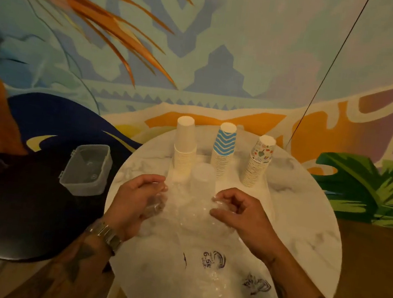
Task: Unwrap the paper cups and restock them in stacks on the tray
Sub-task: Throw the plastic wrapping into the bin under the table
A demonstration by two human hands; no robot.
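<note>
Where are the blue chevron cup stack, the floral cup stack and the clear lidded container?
blue chevron cup stack [223, 149]: head view, patterned side of the top cup.
floral cup stack [261, 153]: head view, printed side of the top cup.
clear lidded container [87, 169]: head view, middle of its lid.

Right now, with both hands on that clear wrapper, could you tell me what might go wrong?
1. The left hand and right hand pull the clear plastic wrapper just in front of the translucent cup stack; a sharp tug could topple it.
2. The white stack, blue chevron stack and floral stack stand tall and close behind, so a forward slip might knock them over.
3. The wrapper trails over the table edge and could snag.
</note>
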